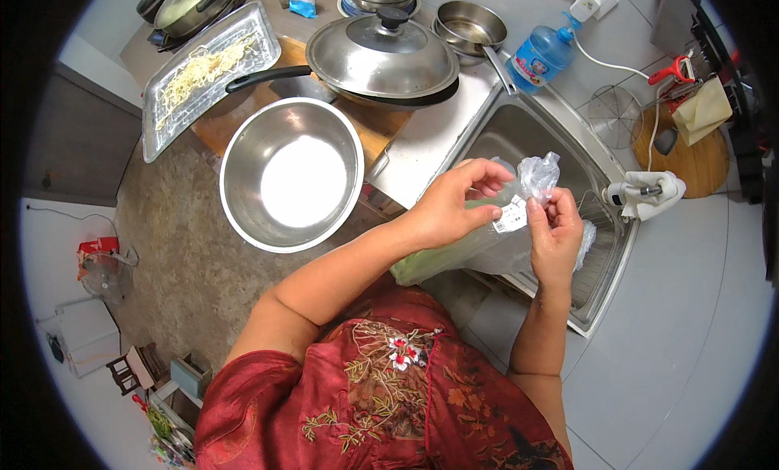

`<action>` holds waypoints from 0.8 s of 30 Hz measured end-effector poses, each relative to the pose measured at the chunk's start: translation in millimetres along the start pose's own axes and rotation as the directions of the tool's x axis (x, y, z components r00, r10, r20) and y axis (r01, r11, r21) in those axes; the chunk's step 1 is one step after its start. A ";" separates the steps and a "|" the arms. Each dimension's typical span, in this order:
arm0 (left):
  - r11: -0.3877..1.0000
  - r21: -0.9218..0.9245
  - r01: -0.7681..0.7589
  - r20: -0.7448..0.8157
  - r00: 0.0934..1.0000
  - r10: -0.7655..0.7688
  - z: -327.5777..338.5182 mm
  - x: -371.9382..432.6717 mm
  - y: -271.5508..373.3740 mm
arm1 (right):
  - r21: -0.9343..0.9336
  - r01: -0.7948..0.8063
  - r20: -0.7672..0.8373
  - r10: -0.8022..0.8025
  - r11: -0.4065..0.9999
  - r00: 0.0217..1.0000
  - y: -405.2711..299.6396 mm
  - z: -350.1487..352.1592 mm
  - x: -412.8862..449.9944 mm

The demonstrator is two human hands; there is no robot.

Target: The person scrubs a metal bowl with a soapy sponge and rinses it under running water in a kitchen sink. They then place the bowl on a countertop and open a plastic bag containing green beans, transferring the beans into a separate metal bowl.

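Observation:
A clear plastic bag [514,251] with long green contents, apparently vegetables, hangs before me over the sink's near edge. My right hand [555,233] pinches it just below the bunched, knotted neck [539,177]. From the other side, my left hand [457,201] reaches to the bag, its fingers curled and its thumb at the edge of a white label [510,216] that bears print. Whether the left fingers grip any plastic is hard to see. Part of the bag lies hidden behind my left hand and forearm.
Below the bag is a stainless-steel sink [517,129]. To the left stand a large metal basin [243,172], a lidded wok [377,62] and a tray [263,38] of noodles [201,74]. A saucepan [471,29] and a blue pump bottle [541,56] stand behind.

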State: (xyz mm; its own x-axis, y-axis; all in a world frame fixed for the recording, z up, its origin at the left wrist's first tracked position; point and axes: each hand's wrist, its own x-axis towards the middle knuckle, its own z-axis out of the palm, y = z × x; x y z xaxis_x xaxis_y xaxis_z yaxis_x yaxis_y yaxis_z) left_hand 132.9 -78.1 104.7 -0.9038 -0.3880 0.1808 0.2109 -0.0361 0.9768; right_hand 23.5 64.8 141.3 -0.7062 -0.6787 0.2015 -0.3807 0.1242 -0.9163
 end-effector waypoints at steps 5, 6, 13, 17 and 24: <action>0.976 0.215 -0.044 0.017 0.999 0.042 -2.7 -1.5 -7.2 | 0.162 -0.073 0.041 0.068 0.984 0.997 0.1 -0.5 -3.9; 0.973 0.221 -0.060 0.020 0.998 0.057 -1.2 -1.1 -4.6 | 0.183 -0.079 0.042 0.072 0.980 0.996 -1.5 0.6 -4.2; 0.960 0.262 0.099 -0.004 0.995 -0.102 2.1 -4.1 2.1 | -0.138 0.115 -0.144 -0.135 0.984 0.980 2.6 9.1 -5.6; 0.964 0.264 0.033 -0.039 0.999 -0.023 2.2 -5.2 -3.9 | -0.196 0.112 -0.240 -0.159 0.974 0.958 2.5 13.8 -9.8; 0.967 0.253 0.024 -0.045 0.999 -0.013 2.9 -4.3 -11.3 | -0.175 0.074 -0.246 -0.117 0.982 0.962 13.5 9.5 -12.5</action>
State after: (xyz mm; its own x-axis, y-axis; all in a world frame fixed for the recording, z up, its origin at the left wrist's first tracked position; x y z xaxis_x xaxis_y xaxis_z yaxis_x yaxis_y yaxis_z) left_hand 133.4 -73.3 93.2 -0.8889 -0.4283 0.1623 0.0876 0.1889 0.9781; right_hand 32.8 68.1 123.2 -0.7820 -0.4895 0.3858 -0.5306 0.1981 -0.8242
